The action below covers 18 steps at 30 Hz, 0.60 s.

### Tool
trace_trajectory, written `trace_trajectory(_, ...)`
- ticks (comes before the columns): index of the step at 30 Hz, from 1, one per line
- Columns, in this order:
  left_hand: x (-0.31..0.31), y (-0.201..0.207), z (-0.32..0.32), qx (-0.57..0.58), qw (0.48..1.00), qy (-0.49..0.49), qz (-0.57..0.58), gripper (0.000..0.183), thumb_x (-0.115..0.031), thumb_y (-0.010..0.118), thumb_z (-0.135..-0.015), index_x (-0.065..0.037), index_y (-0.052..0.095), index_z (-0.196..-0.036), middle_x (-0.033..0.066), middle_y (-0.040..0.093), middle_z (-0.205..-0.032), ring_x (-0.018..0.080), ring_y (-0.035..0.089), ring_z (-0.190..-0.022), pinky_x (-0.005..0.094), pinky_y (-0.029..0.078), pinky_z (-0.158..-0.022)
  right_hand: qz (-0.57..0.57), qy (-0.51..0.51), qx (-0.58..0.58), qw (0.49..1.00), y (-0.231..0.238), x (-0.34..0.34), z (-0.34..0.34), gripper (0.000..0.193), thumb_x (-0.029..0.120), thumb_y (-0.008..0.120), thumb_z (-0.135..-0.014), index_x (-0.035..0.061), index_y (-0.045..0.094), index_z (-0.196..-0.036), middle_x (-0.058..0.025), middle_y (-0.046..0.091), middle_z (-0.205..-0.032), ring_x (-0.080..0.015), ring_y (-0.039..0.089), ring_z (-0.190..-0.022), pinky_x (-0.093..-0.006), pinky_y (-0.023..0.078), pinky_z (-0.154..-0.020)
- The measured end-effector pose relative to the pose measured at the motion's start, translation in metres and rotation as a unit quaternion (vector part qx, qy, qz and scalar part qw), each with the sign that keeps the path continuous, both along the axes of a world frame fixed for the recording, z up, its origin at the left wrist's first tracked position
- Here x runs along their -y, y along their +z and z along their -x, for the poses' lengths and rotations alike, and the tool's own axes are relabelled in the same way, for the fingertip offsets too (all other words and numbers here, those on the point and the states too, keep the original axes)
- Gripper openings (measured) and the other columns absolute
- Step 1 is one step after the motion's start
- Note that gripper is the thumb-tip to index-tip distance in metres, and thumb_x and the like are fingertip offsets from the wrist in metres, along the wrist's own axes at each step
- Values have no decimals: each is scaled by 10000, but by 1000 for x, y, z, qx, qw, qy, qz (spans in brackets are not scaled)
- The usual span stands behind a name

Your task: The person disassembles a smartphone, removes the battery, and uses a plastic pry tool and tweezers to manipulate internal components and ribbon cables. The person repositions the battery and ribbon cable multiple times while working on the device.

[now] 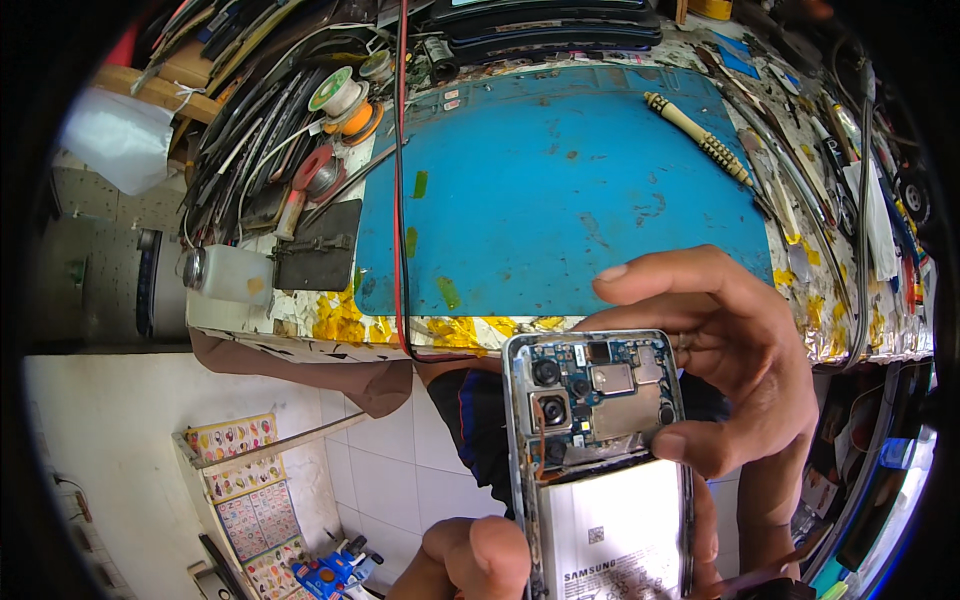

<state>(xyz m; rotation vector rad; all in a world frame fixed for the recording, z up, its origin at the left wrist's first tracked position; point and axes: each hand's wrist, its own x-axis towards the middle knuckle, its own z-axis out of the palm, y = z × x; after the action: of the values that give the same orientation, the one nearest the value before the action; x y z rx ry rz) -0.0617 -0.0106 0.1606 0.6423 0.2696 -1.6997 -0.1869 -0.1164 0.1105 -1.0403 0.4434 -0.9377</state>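
A person holds an opened phone (600, 460) just off the table's (300, 325) front edge, right hand (740, 370) fingers pinching its circuit board, left hand (470, 560) curled at its lower edge. Board inspection seems underway; lifting parts would call for a light, steady grip.

Cluttered workbench (330, 325) with blue mat (560, 190); white tiled floor (370, 480) below; daylight.
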Motion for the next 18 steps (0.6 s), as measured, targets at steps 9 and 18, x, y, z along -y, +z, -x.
trace_trajectory(9, 1, -1, 2, -35, 999, 22, 8, 1229, -994, 290, -667, -116, 242, -1525, 310, 609, -821, 390, 654, -574, 471, 601, -466, -8, -15, 13, 1000, 1, 0, -3, 842, -96, 730, -576, -157, 387, -1342, -409, 596, -1176, -449, 628, -1143, -477, 481, -1044)
trace_trajectory(18, -1, -19, -11, -22, 990, -58, 129, 1088, -900, 357, -737, -80, 314, -1451, 295, 621, -870, 363, 652, -608, 444, 595, -483, -112, 5, 34, 993, 10, -1, 2, 737, -165, 600, -702, -198, 296, -1372, -473, 511, -1234, -517, 549, -1207, -524, 478, -1045)
